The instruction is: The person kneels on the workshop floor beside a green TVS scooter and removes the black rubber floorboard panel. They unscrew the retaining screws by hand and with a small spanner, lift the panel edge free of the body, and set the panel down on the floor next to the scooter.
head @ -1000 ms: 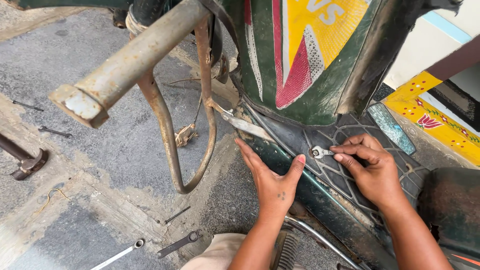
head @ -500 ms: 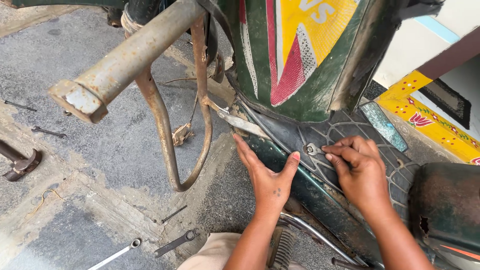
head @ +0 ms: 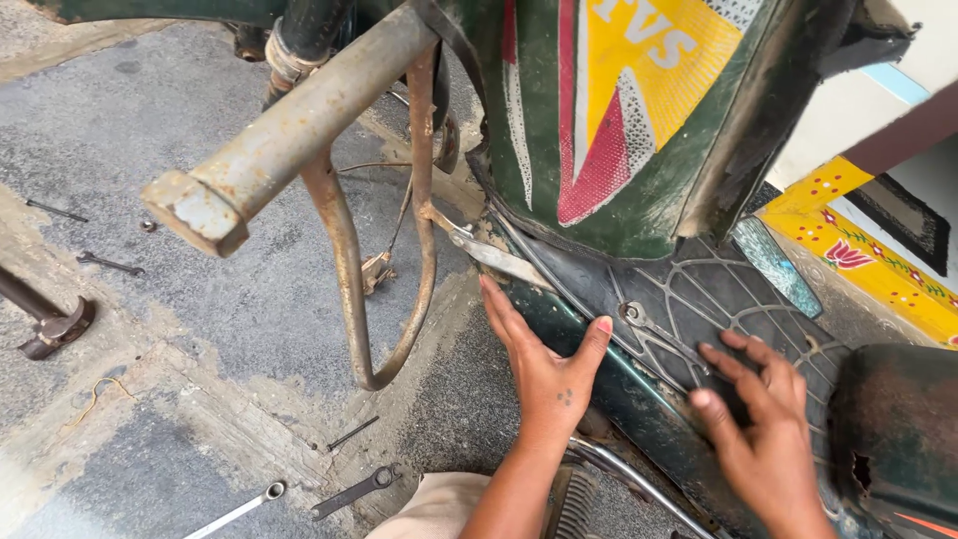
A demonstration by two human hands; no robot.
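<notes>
both hands flat on the scooter's footboard mat [head: 699, 309], by a bolt [head: 631, 312]

the left hand [head: 544, 364] lies open on the green floor edge [head: 589, 349], thumb near the bolt; the right hand [head: 763, 419] is spread, empty, on the mat. i judge the loose bolt could roll off onto the concrete [head: 180, 299] near the spanners [head: 349, 492] if the mat shifts

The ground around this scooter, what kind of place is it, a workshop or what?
Probably an open-air roadside repair spot. Spanners lie loose on the rough concrete ground, beside a worn green scooter with a rusty guard bar. Both the left hand and right hand rest on its footboard.
</notes>
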